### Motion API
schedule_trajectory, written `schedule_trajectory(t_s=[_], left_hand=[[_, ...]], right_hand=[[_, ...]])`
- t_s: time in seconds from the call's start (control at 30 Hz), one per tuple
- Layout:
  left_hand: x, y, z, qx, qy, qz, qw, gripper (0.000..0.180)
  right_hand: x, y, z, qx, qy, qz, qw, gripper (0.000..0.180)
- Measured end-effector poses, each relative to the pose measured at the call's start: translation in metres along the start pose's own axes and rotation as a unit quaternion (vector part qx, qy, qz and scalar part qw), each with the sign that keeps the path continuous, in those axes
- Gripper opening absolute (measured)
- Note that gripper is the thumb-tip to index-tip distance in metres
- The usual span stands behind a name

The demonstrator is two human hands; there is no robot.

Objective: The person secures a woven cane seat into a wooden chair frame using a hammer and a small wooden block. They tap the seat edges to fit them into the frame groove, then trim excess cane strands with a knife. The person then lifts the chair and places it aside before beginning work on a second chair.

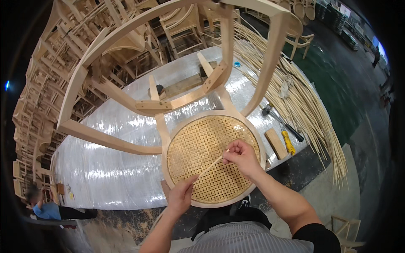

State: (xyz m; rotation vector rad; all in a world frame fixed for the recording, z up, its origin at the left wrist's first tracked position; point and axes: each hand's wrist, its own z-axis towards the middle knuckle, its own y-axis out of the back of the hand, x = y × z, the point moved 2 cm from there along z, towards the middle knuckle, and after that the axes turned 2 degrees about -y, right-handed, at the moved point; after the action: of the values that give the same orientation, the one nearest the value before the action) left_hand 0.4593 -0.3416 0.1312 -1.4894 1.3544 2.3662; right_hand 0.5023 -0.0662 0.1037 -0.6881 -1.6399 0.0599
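Note:
A pale wooden chair frame (274,55) lies tipped over on a plastic-covered table, its round rim (211,113) toward me. Woven cane webbing (198,139) fills that rim. Above the webbing, a thin rattan strip (209,167) runs slantwise between my two hands. My right hand (244,159) pinches its upper end over the right part of the panel. Lower down, at the near left of the rim, my left hand (181,196) is closed round the strip. A pale length trails beside my left forearm.
A hammer (287,122), a wooden block (276,143) and a yellow tool (288,142) lie right of the chair. Long rattan rods (312,114) are heaped along the table's right edge. Chair frames (42,97) crowd the left and back. Another person (46,208) is at far left.

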Motion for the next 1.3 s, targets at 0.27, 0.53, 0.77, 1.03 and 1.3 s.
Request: schedule_trajectory(t_s=[0.27,0.53,0.77,1.03,1.3], left_hand=[[0.084,0.037,0.071,0.011,-0.026,0.102,0.994,0.056],[0.122,0.055,0.106,-0.026,0.048,0.113,0.992,0.048],[0.120,0.053,0.117,-0.032,0.089,0.122,0.988,0.049],[0.109,0.049,0.121,-0.031,0.109,0.176,0.978,0.057],[0.107,0.050,0.145,-0.057,0.097,0.158,0.981,0.058]], right_hand=[[-0.012,-0.012,0.098,0.008,-0.005,-0.189,0.982,0.016],[0.006,0.017,0.127,-0.077,0.040,-0.201,0.976,0.018],[0.013,0.038,0.151,-0.094,0.052,-0.198,0.974,0.017],[0.015,0.015,0.194,-0.037,0.079,-0.286,0.954,0.016],[-0.008,-0.028,0.213,0.118,0.262,-0.600,0.747,0.032]])
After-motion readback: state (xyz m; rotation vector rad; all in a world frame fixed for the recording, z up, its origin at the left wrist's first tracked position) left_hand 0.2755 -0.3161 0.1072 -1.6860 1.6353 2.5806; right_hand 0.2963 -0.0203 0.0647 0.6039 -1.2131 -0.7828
